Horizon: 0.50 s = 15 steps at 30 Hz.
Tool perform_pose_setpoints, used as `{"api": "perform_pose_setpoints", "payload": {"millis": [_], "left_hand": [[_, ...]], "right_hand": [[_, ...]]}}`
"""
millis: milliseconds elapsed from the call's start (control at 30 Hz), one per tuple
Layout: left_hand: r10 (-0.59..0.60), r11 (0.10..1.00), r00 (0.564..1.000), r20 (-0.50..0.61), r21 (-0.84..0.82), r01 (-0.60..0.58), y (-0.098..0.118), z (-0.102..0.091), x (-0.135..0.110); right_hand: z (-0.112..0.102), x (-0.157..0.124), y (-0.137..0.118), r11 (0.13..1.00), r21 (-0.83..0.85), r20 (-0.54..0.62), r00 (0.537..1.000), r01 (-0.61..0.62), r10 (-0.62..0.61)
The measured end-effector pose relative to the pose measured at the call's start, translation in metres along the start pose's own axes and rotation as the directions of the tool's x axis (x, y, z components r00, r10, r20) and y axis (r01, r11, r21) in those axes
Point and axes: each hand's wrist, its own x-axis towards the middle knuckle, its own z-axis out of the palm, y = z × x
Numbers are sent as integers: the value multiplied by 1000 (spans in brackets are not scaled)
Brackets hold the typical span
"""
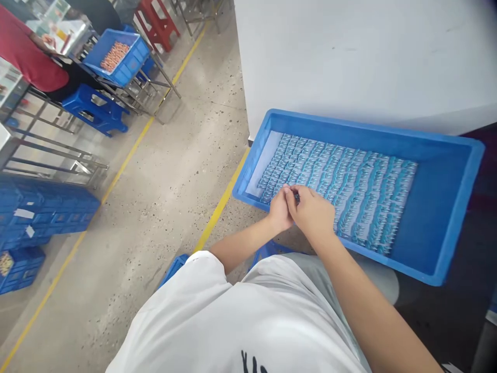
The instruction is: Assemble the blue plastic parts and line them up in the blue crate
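My left hand (281,210) and my right hand (315,211) meet fingertip to fingertip over the near side of a large blue plastic crate (442,228). Both have their fingers curled and pinched together; whatever they may hold is hidden behind the fingers. Inside the crate, rows of small light-blue pieces with thin metallic-looking parts (361,181) stand on a pale sheet (267,150). Their exact kind is too small to tell. The crate's right end shows bare blue floor.
A white panel (349,57) rises behind the crate. Across the yellow-lined floor (163,186), a person in a red shirt (34,52) sits at a workbench beside a blue crate of orange-brown pieces (132,57). Blue crates (46,207) are stacked at left; a red stool (157,26) stands farther back.
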Motion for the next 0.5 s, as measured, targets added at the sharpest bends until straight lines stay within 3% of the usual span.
{"api": "perform_pose_setpoints", "payload": {"millis": [67, 133, 200, 300, 400, 500], "left_hand": [[53, 978, 999, -1, 200, -52, 21, -7, 7], [105, 898, 994, 3, 429, -96, 50, -16, 17], [108, 837, 994, 12, 538, -98, 83, -23, 33], [147, 679, 989, 1, 727, -102, 127, -26, 67], [215, 456, 977, 3, 884, -103, 151, -18, 106], [223, 205, 974, 44, 974, -91, 154, -7, 138]], "right_hand": [[-2, -1, -2, 998, 30, -31, 998, 64, -63], [-7, -6, 5, 993, 84, -68, 995, 79, -74], [-14, -16, 22, 990, 138, -60, 998, 16, -8], [-24, -43, 62, 972, 153, 86, 982, -179, 168], [-32, -81, 105, 925, 109, 219, 917, -364, 334], [-38, -123, 138, 820, 58, 246, 804, -569, 541]]}}
